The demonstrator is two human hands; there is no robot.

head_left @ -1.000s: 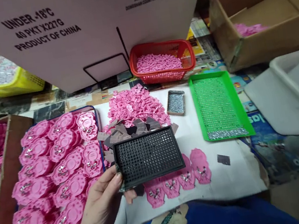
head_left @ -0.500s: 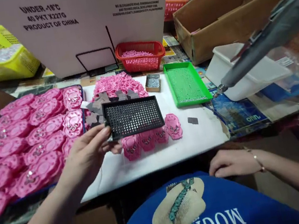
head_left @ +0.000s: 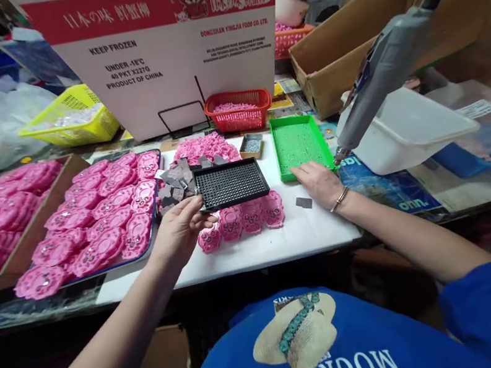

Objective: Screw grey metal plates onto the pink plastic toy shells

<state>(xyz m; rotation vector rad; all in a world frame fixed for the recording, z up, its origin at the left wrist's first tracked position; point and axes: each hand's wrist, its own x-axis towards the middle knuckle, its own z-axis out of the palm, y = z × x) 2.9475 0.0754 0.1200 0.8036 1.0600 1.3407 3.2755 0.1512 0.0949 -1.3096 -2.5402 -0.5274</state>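
Note:
My left hand (head_left: 182,227) pinches the near left corner of a black tray (head_left: 231,184) covered in rows of small holes. This tray is held over a row of several pink plastic parts (head_left: 252,215) with shiny metal bits on them. At the near edge of a shallow green tray (head_left: 303,148), dotted with small screws, is my right hand (head_left: 319,184); its fingers curl over the rim, the thumb hidden. A small dark grey rectangle (head_left: 304,202) lies on the white sheet beside that hand.
A grey electric screwdriver (head_left: 381,70) hangs at the right, tip by the green tray. Behind are a pile of small pink pieces (head_left: 204,147), a box of screws (head_left: 251,145) and a red basket (head_left: 239,111). Pink parts fill a blue-edged tray (head_left: 113,266) at left.
My right hand has come up from my lap to the green tray's near edge. My left hand still holds the black tray, now tilted differently. The camera view has shifted.

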